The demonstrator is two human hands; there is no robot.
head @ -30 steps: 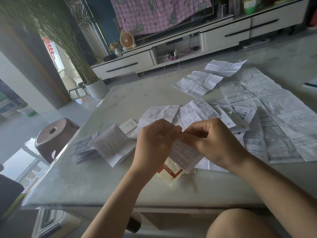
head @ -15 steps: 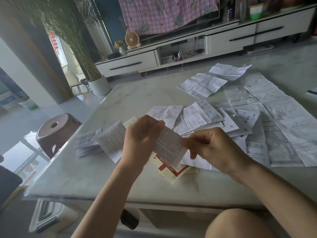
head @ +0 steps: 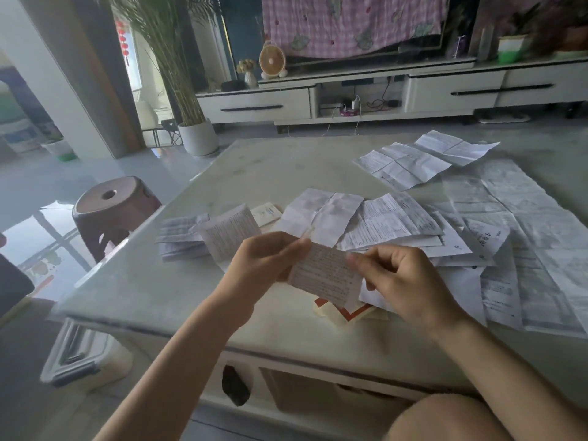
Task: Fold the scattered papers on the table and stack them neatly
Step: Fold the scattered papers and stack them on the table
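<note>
I hold a small folded printed paper (head: 324,275) above the table's near edge, between both hands. My left hand (head: 264,262) pinches its left end and my right hand (head: 404,281) pinches its right end. A stack of folded papers (head: 203,233) lies on the table to the left. Unfolded creased sheets (head: 381,221) are scattered to the right, and more sheets (head: 423,160) lie farther back. A large unfolded sheet (head: 525,237) covers the right side. A red and cream booklet (head: 346,313) lies partly hidden under the held paper.
The pale marble table (head: 152,291) has its left edge beside a brown round stool (head: 111,211). A white plant pot (head: 199,136) and a low TV cabinet (head: 381,90) stand beyond. A small card (head: 266,214) lies behind the stack. My knee (head: 445,418) shows at bottom right.
The hands have drawn apart along the paper, from bunched together over it to pinching its two ends. The paper is now flatter and held higher above the table.
</note>
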